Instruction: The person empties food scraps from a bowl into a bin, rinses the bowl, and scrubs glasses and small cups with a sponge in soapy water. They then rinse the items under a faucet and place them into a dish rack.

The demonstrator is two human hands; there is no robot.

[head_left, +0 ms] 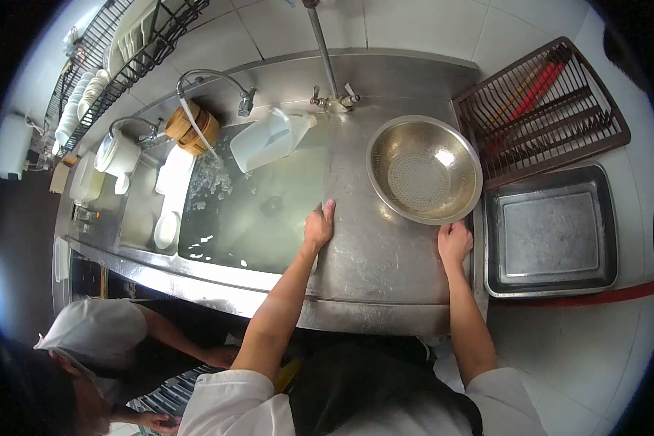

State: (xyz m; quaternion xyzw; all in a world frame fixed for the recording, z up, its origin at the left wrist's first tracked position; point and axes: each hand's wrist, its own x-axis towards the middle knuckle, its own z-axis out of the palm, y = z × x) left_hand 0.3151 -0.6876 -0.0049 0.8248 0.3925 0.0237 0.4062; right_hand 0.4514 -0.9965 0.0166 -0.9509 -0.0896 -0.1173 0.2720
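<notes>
A perforated metal colander sits on the steel counter to the right of the sink. My right hand is closed at its near rim, fingers curled against the edge. On the sink's right edge rests my left hand, its fingers bent over the edge and the thumb upright. That hand holds no loose object. Beside it, the sink is filled with cloudy water. A translucent plastic jug lies tilted in the water at the back.
Water runs from a hose on the faucet near stacked bamboo steamers. At right are a brown dish rack and a metal tray. White bowls stand on a wire shelf. A co-worker bends at lower left.
</notes>
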